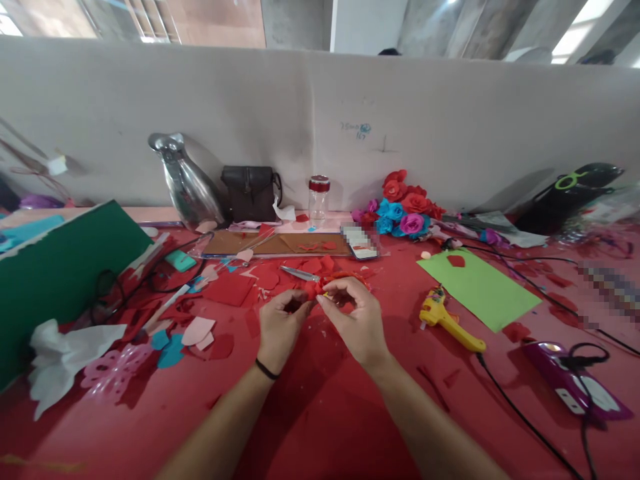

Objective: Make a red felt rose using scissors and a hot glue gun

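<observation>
Red piece [312,289]: our left hand [281,328] and right hand [359,321] pinch it, grips near-closed; looks unfinished. Flowers [393,211] seem done, scraps [199,331] unused.

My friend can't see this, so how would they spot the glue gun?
On the red table, find the light green sheet, right of the person's right hand. The glue gun lies along its near edge, bright yellow and gun-shaped, unlike that flat sheet.
</observation>
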`<state>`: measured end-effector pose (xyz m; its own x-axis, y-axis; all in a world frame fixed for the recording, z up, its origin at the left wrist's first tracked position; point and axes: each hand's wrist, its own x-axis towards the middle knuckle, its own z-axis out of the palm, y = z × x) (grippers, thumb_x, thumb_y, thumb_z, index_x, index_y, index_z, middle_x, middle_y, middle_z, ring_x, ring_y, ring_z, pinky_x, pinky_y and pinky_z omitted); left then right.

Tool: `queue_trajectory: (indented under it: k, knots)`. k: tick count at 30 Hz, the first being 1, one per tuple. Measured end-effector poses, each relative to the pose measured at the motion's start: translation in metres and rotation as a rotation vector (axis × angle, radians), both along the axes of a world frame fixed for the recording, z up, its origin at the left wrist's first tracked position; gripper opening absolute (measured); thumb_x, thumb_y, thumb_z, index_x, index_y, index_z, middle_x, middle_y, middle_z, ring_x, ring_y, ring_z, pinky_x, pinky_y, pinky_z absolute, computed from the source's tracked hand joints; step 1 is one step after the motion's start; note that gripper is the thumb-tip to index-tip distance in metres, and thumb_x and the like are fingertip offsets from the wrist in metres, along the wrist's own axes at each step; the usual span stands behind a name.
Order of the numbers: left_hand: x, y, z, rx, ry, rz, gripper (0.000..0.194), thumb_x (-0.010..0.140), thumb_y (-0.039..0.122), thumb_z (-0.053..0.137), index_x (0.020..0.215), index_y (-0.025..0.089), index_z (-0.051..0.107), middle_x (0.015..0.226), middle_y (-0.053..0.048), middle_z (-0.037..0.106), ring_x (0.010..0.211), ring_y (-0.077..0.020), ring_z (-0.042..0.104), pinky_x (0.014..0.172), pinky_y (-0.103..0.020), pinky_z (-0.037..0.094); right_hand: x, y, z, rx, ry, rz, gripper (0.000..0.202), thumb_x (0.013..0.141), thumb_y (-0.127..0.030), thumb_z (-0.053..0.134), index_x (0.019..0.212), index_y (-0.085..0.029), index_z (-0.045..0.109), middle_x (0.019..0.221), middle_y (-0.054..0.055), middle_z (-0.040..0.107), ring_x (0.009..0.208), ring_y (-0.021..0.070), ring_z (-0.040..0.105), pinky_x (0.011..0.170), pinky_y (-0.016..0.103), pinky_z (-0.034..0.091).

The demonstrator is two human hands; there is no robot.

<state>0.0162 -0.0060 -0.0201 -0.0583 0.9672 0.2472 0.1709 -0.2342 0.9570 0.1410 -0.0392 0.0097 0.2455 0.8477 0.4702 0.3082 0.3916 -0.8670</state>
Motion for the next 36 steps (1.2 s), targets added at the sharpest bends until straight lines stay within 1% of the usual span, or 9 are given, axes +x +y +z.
queue_trajectory:
  k: [2, 5, 8, 11, 16, 20, 27, 31, 36]
  knots:
    - [-0.001, 0.000, -0.002, 0.023, 0.035, 0.008, 0.007, 0.064, 0.022, 0.066, 0.062, 0.016, 0.065, 0.056, 0.002, 0.061, 0.050, -0.0094, 0.051, 0.048, -0.019, 0.041, 0.000, 0.000, 0.000, 0.035, -0.055, -0.017, 0.006, 0.077, -0.014, 0.061, 0.076, -0.020, 0.062, 0.074, 0.000, 0.059, 0.065, 0.0121, 0.053, 0.062, 0.025, 0.046]
    - [-0.001, 0.001, -0.004, 0.049, 0.058, 0.017, 0.008, 0.065, 0.024, 0.066, 0.063, 0.016, 0.065, 0.057, 0.001, 0.063, 0.050, -0.0095, 0.051, 0.048, -0.019, 0.041, 0.002, 0.000, -0.002, 0.146, -0.155, -0.044, 0.011, 0.079, -0.011, 0.059, 0.074, -0.020, 0.062, 0.072, 0.000, 0.056, 0.064, 0.0118, 0.053, 0.061, 0.025, 0.046]
    - [-0.002, 0.001, -0.004, 0.069, 0.063, 0.030, 0.010, 0.066, 0.026, 0.066, 0.063, 0.016, 0.065, 0.057, 0.001, 0.063, 0.050, -0.0095, 0.051, 0.048, -0.019, 0.042, 0.002, -0.001, -0.004, 0.265, -0.240, -0.060, 0.014, 0.080, -0.009, 0.057, 0.077, -0.021, 0.063, 0.074, 0.001, 0.056, 0.068, 0.0123, 0.055, 0.063, 0.025, 0.048]
    - [-0.004, 0.000, -0.003, 0.110, 0.108, 0.059, 0.007, 0.067, 0.023, 0.065, 0.063, 0.017, 0.065, 0.057, 0.002, 0.063, 0.051, -0.0098, 0.052, 0.049, -0.019, 0.043, 0.001, -0.001, -0.005, 0.310, -0.291, -0.060, 0.014, 0.081, -0.009, 0.056, 0.080, -0.021, 0.064, 0.076, 0.001, 0.056, 0.072, 0.0133, 0.058, 0.065, 0.026, 0.050]
    - [-0.006, -0.002, 0.000, 0.271, 0.262, 0.131, 0.007, 0.072, 0.019, 0.060, 0.069, 0.019, 0.067, 0.060, 0.002, 0.066, 0.052, -0.0100, 0.054, 0.052, -0.019, 0.043, -0.001, -0.002, -0.003, 0.293, -0.251, -0.080, 0.013, 0.080, -0.009, 0.057, 0.079, -0.021, 0.061, 0.075, 0.001, 0.057, 0.068, 0.0127, 0.056, 0.063, 0.025, 0.049]
    - [-0.008, -0.003, 0.002, 0.362, 0.350, 0.151, 0.010, 0.074, 0.018, 0.059, 0.071, 0.018, 0.068, 0.061, 0.001, 0.067, 0.051, -0.0098, 0.054, 0.052, -0.019, 0.043, -0.001, -0.001, -0.003, 0.275, -0.263, -0.088, 0.014, 0.079, -0.008, 0.056, 0.075, -0.021, 0.059, 0.072, 0.000, 0.056, 0.065, 0.0125, 0.054, 0.060, 0.025, 0.047]
    - [-0.009, -0.001, -0.001, 0.454, 0.420, 0.194, 0.011, 0.077, 0.018, 0.058, 0.073, 0.018, 0.068, 0.068, -0.001, 0.071, 0.057, -0.0114, 0.060, 0.057, -0.020, 0.047, -0.002, -0.001, -0.004, 0.243, -0.255, -0.114, 0.011, 0.079, -0.010, 0.057, 0.076, -0.020, 0.059, 0.071, 0.000, 0.057, 0.064, 0.0124, 0.054, 0.060, 0.025, 0.047]
    - [-0.010, -0.001, -0.001, 0.515, 0.446, 0.181, 0.011, 0.079, 0.017, 0.057, 0.074, 0.018, 0.067, 0.070, -0.002, 0.071, 0.061, -0.0120, 0.063, 0.061, -0.021, 0.049, -0.002, -0.001, -0.005, 0.201, -0.231, -0.133, 0.005, 0.080, -0.015, 0.058, 0.078, -0.020, 0.060, 0.072, 0.001, 0.058, 0.063, 0.0125, 0.054, 0.059, 0.025, 0.047]
    - [-0.011, -0.002, -0.001, 0.520, 0.486, 0.163, 0.011, 0.080, 0.017, 0.057, 0.077, 0.019, 0.067, 0.072, -0.002, 0.072, 0.064, -0.0130, 0.065, 0.064, -0.022, 0.050, -0.003, -0.001, -0.005, 0.185, -0.228, -0.126, 0.008, 0.081, -0.015, 0.057, 0.076, -0.020, 0.061, 0.071, 0.001, 0.060, 0.063, 0.0129, 0.054, 0.060, 0.026, 0.047]
